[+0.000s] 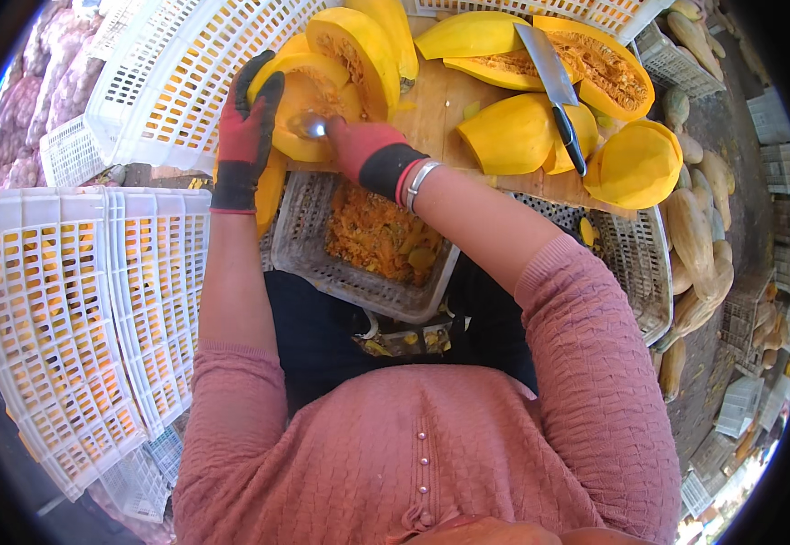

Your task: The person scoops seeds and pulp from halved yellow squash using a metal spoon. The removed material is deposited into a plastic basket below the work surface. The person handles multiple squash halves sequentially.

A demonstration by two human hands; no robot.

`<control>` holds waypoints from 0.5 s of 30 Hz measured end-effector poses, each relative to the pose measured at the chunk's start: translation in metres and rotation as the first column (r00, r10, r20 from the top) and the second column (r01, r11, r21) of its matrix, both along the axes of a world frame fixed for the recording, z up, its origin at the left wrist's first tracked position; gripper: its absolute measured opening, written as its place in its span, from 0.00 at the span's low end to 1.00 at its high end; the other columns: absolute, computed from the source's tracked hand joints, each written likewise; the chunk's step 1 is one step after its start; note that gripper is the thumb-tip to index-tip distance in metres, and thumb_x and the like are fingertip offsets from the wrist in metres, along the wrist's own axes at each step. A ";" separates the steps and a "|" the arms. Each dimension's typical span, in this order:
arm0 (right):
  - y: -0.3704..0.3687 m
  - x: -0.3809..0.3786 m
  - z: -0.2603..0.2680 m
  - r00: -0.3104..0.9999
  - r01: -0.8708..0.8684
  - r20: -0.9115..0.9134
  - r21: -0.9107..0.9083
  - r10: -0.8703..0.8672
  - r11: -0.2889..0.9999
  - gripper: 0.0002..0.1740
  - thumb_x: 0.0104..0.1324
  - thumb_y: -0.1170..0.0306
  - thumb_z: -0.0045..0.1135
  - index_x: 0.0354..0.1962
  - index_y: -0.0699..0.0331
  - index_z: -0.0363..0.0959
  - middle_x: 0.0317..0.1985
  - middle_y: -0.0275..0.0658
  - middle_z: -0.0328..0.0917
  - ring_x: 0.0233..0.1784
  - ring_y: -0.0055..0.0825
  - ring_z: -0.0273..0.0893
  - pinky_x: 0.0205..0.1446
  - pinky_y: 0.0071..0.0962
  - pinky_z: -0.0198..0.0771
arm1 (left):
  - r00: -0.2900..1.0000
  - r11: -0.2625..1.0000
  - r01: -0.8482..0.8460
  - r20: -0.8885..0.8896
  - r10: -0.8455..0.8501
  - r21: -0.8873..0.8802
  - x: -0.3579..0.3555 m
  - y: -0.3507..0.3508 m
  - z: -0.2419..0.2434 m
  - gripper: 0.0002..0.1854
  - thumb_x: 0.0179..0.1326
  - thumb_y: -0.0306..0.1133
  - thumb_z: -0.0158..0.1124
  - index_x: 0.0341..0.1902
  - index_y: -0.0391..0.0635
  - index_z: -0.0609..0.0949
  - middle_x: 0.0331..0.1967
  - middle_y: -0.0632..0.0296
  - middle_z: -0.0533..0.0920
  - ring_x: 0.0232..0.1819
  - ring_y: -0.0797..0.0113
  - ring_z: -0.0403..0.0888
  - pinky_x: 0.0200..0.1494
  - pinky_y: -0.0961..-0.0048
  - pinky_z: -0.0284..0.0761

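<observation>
My left hand, in a red and black glove, grips the left side of a cut, peeled pumpkin piece with its hollow turned towards me. In my gloved right hand is a shiny metal spoon, its bowl inside that hollow; the handle is hidden in my fist. Behind stands another pumpkin piece with seeds showing. On the wooden board to the right lie seedy pumpkin halves and peeled chunks. A cleaver rests across them, its dark handle pointing towards me.
Below the board, a grey plastic crate between my legs holds orange pulp and seeds. White crates with yellow pieces stand at left, and another crate borders the board. Whole tan squashes lie on the floor at right.
</observation>
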State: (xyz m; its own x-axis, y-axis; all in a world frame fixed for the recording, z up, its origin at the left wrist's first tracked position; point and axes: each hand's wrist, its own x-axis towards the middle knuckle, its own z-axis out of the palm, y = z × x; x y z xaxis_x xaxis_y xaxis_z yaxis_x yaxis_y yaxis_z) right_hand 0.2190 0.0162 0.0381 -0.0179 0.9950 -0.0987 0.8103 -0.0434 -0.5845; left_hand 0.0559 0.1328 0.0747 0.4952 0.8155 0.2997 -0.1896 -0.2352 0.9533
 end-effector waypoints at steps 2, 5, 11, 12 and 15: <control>-0.009 0.018 -0.040 0.999 -0.023 0.049 -0.040 0.025 0.999 0.19 0.71 0.70 0.41 0.56 0.71 0.66 0.40 0.57 0.84 0.44 0.55 0.84 0.45 0.49 0.78 | 0.998 0.999 0.026 -0.051 -0.024 0.040 0.006 0.007 -0.009 0.28 0.66 0.17 0.58 0.71 0.37 0.69 0.68 0.57 0.75 0.66 0.68 0.74 0.67 0.74 0.70; -0.016 0.024 -0.038 0.994 0.025 0.112 -0.156 -0.008 0.987 0.19 0.71 0.70 0.43 0.56 0.71 0.66 0.41 0.57 0.84 0.45 0.55 0.84 0.46 0.49 0.78 | 0.966 0.991 -0.050 -0.246 0.078 0.120 0.025 -0.019 0.014 0.31 0.62 0.17 0.65 0.70 0.38 0.71 0.66 0.58 0.77 0.62 0.70 0.76 0.65 0.74 0.72; -0.006 0.005 0.017 0.994 0.036 -0.108 0.076 -0.027 0.996 0.20 0.70 0.70 0.44 0.55 0.72 0.66 0.41 0.58 0.84 0.46 0.56 0.84 0.49 0.49 0.78 | 0.998 0.998 -0.021 -0.065 0.024 0.053 0.007 0.001 -0.006 0.24 0.67 0.20 0.62 0.67 0.37 0.74 0.63 0.58 0.78 0.62 0.72 0.76 0.66 0.73 0.71; -0.006 0.001 0.027 0.987 0.038 -0.162 0.154 -0.013 0.987 0.20 0.70 0.70 0.44 0.55 0.71 0.66 0.41 0.58 0.84 0.46 0.56 0.84 0.49 0.49 0.78 | 0.968 0.978 -0.055 -0.231 0.102 0.203 0.005 -0.003 0.000 0.24 0.68 0.19 0.59 0.68 0.37 0.72 0.64 0.57 0.78 0.63 0.70 0.75 0.67 0.72 0.70; -0.012 0.003 -0.034 0.998 0.034 -0.045 0.000 -0.034 0.999 0.16 0.69 0.72 0.45 0.51 0.70 0.66 0.37 0.59 0.84 0.42 0.57 0.84 0.45 0.52 0.76 | 0.995 1.000 -0.014 -0.097 0.013 -0.008 0.018 -0.017 0.017 0.27 0.64 0.14 0.56 0.69 0.36 0.71 0.66 0.55 0.76 0.65 0.68 0.75 0.68 0.71 0.69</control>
State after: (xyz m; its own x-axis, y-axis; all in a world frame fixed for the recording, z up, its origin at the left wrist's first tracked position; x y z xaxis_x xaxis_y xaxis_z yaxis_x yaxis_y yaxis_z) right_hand 0.2222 0.0041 0.0039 0.0111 0.9951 -0.0980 0.7812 -0.0698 -0.6204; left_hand 0.0741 0.1160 0.0922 0.5105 0.8246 0.2436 -0.0930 -0.2286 0.9691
